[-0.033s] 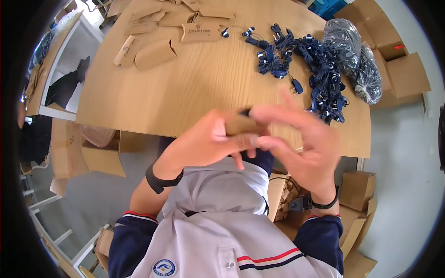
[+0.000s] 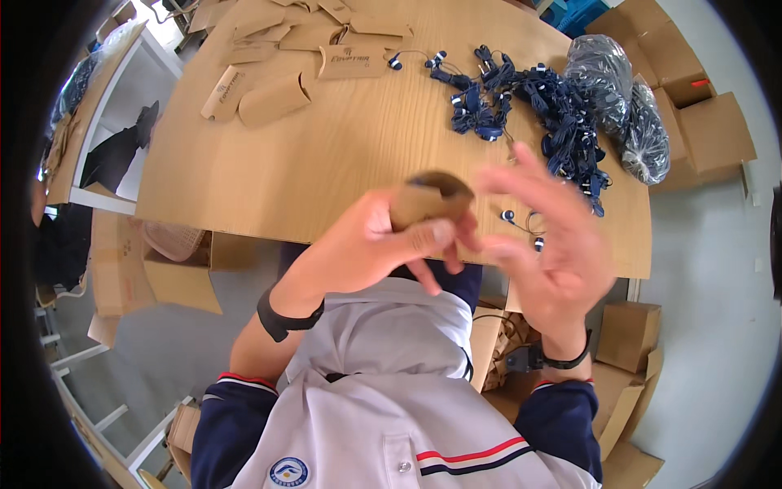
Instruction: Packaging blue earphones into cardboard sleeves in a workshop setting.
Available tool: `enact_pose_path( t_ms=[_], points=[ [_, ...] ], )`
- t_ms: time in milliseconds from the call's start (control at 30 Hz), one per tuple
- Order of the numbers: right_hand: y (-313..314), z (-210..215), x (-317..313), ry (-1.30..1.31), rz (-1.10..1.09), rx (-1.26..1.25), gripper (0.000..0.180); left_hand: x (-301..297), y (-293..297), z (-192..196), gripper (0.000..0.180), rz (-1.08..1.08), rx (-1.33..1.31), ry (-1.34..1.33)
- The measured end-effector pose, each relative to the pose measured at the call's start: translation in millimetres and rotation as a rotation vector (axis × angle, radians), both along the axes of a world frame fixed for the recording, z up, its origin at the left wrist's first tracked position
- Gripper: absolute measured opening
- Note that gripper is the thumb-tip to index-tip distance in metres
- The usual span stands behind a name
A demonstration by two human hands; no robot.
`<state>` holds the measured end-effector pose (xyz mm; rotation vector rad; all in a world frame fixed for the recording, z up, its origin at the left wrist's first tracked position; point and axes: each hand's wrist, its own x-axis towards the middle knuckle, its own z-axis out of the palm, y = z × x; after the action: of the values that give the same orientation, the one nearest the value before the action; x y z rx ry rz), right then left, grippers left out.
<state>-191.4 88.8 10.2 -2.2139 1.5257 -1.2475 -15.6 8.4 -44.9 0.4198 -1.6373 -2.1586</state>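
My left hand (image 2: 358, 244) grips a small brown cardboard pillow box (image 2: 423, 205) above the table's near edge. The box's upper end gapes, showing a dark inside; I cannot make out what is in it. To the right of the box, my right hand (image 2: 562, 244) is held apart from it, thumb and fingers spread and smeared by motion, with nothing seen in the grasp. Beside those fingers shows a dark blue and white earbud (image 2: 507, 216), with a second earbud (image 2: 538, 243) and thin wire close by.
A heap of dark blue earphones (image 2: 570, 122) covers the table's right side, near clear plastic bags (image 2: 601, 77) of dark items. Flat brown pillow boxes (image 2: 274, 99) lie at the far left. Open cartons (image 2: 717, 134) stand to the right, and another carton (image 2: 183, 273) below left.
My right hand has drawn back to the right, off the box. The box has tipped so its open end shows. Two earbuds have come into view beside my right hand.
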Motion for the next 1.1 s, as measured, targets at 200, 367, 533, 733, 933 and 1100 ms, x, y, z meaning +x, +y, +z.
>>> enact_pose_path(
  t_ms=[200, 367, 533, 733, 933, 1100],
  points=[
    [7.4, -19.1, 12.4, -0.039, -0.079, -0.195, 0.045, -25.3, 5.9, 31.2, 0.052, 0.161, 0.379, 0.455],
    [8.3, -23.3, 21.2, -0.130, -0.077, -0.339, 0.023, -26.9, 10.5, 50.5, 0.056, 0.113, 0.261, 0.431],
    [2.9, -10.2, 36.0, -0.489, -0.104, -0.409, 0.032, -21.0, 19.6, 42.9, 0.039, 0.723, -0.785, 0.277],
    [3.9, -17.9, 46.5, -0.574, -0.081, -0.488, 0.029, -26.4, 16.8, 39.0, 0.024, 0.850, -0.931, 0.540],
    [17.7, -12.6, 37.9, -0.742, 0.082, -0.213, 0.044, -8.9, 5.4, 50.7, 0.029, 0.970, -1.623, 0.427],
    [20.7, 10.7, 35.1, -1.120, 0.309, 0.513, 0.077, 8.0, -5.8, 47.6, 0.030, 0.366, -2.032, 0.416]
  ],
)
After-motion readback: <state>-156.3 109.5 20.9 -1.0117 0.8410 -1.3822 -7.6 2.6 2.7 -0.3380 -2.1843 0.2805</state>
